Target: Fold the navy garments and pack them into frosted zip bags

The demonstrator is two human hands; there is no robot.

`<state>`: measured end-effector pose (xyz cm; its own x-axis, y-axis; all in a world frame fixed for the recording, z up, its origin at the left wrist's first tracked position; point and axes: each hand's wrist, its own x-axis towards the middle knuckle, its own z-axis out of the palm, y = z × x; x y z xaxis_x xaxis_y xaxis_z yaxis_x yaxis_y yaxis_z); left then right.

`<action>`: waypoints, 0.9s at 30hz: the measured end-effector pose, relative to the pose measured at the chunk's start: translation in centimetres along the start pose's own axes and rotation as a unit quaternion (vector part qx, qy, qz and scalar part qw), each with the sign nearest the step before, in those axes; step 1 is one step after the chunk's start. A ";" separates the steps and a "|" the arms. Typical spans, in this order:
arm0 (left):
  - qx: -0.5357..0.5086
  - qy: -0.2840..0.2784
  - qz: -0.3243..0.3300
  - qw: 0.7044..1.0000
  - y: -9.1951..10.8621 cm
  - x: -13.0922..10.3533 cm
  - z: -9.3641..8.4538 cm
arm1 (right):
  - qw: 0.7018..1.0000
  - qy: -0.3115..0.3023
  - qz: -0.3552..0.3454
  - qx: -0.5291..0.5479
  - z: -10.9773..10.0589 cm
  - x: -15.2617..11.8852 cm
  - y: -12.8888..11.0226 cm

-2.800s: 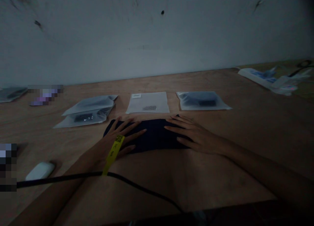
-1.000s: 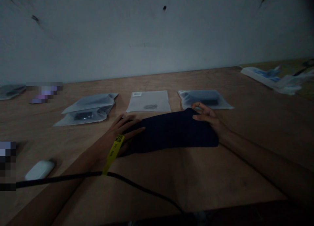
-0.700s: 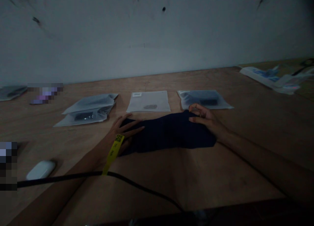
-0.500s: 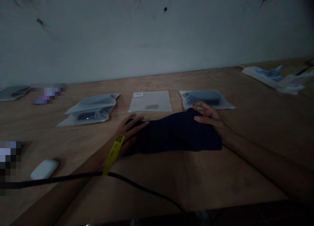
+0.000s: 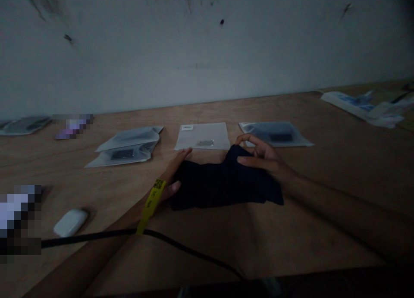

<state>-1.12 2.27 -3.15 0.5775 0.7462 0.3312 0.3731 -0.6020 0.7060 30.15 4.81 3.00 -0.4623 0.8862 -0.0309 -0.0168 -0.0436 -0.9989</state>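
A dark navy folded cloth [image 5: 213, 183] lies on the wooden table in front of me, with its right part lifted and bunched. My right hand [image 5: 258, 153] pinches the raised upper edge between thumb and fingers. At the cloth's left end, my left hand [image 5: 176, 170] rests on its side against the edge, fingers stretched out and thumb apart. Just beyond the cloth, a flat frosted zip bag [image 5: 203, 135] carries a small white label and a printed patch. A second frosted bag [image 5: 274, 134], with something dark inside, lies behind my right hand.
More frosted bags [image 5: 129, 145] overlap at the left. A white rounded case [image 5: 70, 222] sits near my left forearm, where a black cable [image 5: 97, 236] with a yellow tag crosses. Blurred-out items lie far left. White and blue plastic packaging [image 5: 362, 106] is at the right back, before the wall.
My right hand has moved left, bunching the cloth's right part. The left hand has turned from lying over the cloth to standing beside its left edge. The view has shifted slightly.
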 end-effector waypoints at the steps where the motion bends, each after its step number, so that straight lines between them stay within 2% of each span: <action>1: -0.006 0.001 0.004 1.000 0.0 0.1 0.0 | 1.000 -0.019 -0.003 0.003 0.8 0.6 -0.1; 3: -0.012 0.000 0.008 1.000 0.1 0.3 0.0 | 0.999 -0.045 -0.004 0.002 2.5 1.7 -0.1; 5: -0.016 -0.001 0.004 1.000 0.4 0.3 -0.1 | 0.997 -0.063 -0.019 -0.043 4.2 2.7 0.0; 9: -0.020 -0.004 -0.006 1.000 1.6 0.2 -0.2 | 0.973 -0.017 -0.109 -0.202 7.3 3.9 0.8; 11: -0.019 0.004 -0.022 1.000 2.4 0.1 -0.1 | 0.964 -0.026 -0.120 -0.235 8.4 3.9 1.4; 14: -0.010 0.025 -0.057 0.998 3.3 -0.1 -0.1 | 0.962 -0.063 -0.142 -0.226 9.1 3.4 2.5; 17: -0.003 0.033 -0.059 0.998 3.4 0.0 -0.4 | 0.935 -0.081 -0.212 -0.272 8.4 2.5 3.7; 21: 0.073 0.032 -0.020 0.997 2.9 0.3 -0.7 | 0.850 -0.110 -0.347 -0.381 6.1 1.2 5.1; 24: 0.137 0.004 0.017 0.990 2.6 0.2 -0.6 | 0.818 -0.117 -0.392 -0.405 4.0 0.2 5.8; 27: 0.156 -0.032 0.042 0.986 2.7 0.1 -0.2 | 0.795 -0.107 -0.406 -0.437 2.0 -0.6 6.1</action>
<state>-0.20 0.73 -1.08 0.6565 0.6771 0.3325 0.5225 -0.7261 0.4469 28.54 3.09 -2.98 -0.7554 0.3553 0.5505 0.1922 0.9234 -0.3323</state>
